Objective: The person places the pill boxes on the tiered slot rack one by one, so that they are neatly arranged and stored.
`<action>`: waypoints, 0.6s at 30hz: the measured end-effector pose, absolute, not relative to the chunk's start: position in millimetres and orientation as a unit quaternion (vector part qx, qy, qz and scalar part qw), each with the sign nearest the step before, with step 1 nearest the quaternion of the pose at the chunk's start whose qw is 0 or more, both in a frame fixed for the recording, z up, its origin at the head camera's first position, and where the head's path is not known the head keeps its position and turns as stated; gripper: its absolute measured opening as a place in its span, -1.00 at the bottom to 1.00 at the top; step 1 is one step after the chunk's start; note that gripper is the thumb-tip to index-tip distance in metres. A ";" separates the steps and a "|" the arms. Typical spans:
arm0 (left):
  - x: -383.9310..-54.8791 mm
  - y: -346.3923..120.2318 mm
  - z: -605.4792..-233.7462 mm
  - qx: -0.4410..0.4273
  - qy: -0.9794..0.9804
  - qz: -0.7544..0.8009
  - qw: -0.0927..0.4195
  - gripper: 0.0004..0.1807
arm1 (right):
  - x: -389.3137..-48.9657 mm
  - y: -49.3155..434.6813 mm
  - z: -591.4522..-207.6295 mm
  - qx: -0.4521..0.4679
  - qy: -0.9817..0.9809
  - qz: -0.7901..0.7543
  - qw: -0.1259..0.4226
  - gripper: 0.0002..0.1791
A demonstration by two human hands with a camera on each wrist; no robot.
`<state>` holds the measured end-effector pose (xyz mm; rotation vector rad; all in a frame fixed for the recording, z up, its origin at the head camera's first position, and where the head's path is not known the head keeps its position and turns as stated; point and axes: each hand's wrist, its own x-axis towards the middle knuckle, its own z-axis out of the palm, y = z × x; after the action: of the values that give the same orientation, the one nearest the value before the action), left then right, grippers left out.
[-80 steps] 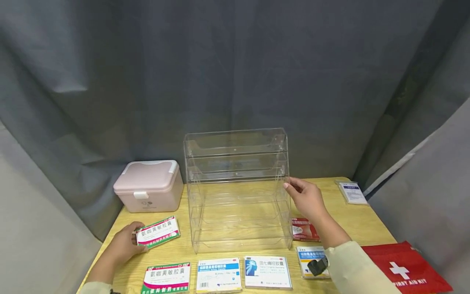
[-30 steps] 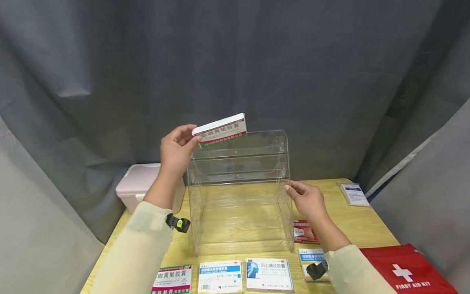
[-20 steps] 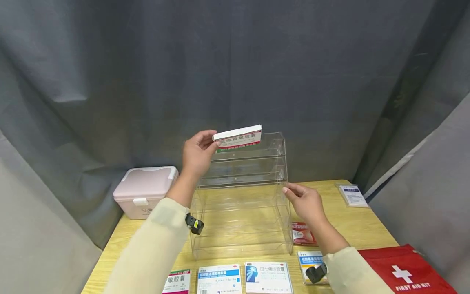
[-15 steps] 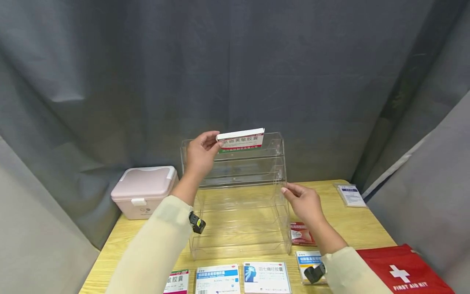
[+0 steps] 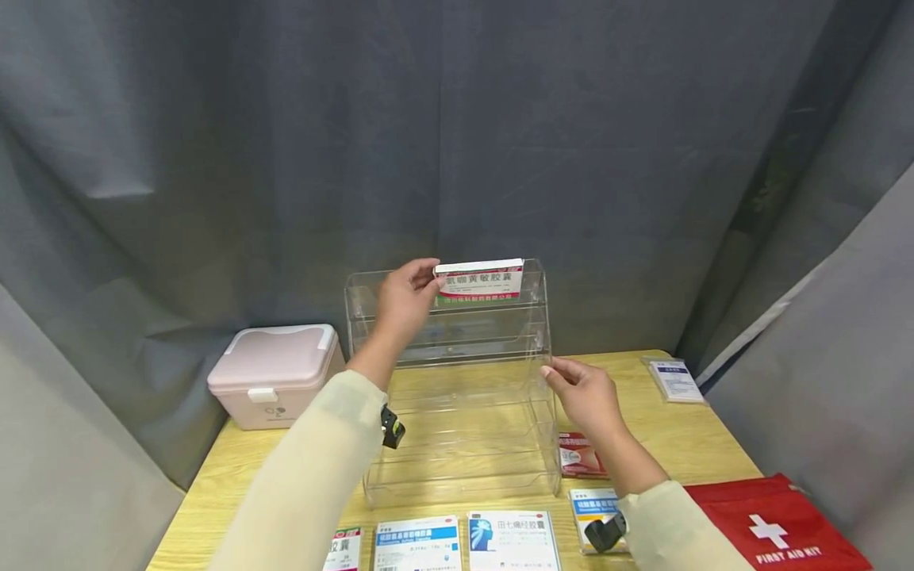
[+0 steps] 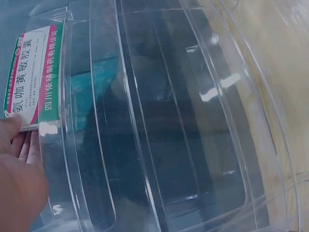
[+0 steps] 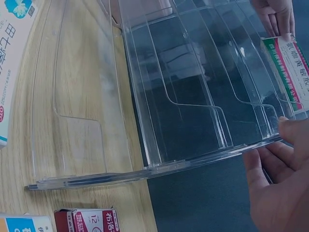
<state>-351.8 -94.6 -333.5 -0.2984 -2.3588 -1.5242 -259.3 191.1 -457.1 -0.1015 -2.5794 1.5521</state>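
My left hand (image 5: 407, 300) pinches the left end of a green, white and red medicine box (image 5: 480, 282). In the left wrist view the medicine box (image 6: 36, 75) stands on edge in the top tier of a clear acrylic display rack (image 5: 457, 476), its lower part behind the front lip. The right wrist view shows the medicine box (image 7: 289, 72) near the rack's top right side. My right hand (image 5: 587, 396) grips the right side panel of the rack between thumb and fingers; in the right wrist view the right hand (image 7: 282, 179) lies at the panel's edge.
A pink lidded case (image 5: 274, 377) stands left of the rack. Medicine boxes (image 5: 512, 542) lie along the table front, and a red box (image 5: 580, 456) lies right of the rack. A red first aid pouch (image 5: 774, 523) and a small white pack (image 5: 674, 381) sit at the right.
My left hand has picked the green, white and red medicine box off the table, raised it above the rack, then moved it right and down into the top tier. The right hand keeps its grip.
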 end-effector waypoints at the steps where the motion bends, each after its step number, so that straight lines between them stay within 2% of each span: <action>1: -352.3 -93.2 -334.3 -0.105 -0.828 -0.528 0.156 -0.59 | -259.4 191.3 -456.8 -0.034 -0.855 0.514 0.064 -0.46; 18: -352.9 -83.4 -332.3 -0.131 -0.827 -0.528 0.141 -0.53 | -261.0 190.6 -454.8 -0.027 -0.859 0.505 0.079 -0.48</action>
<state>-352.9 -83.4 -332.3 -0.3778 -2.3900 -1.5240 -261.0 190.6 -454.8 -0.0802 -2.5708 1.5123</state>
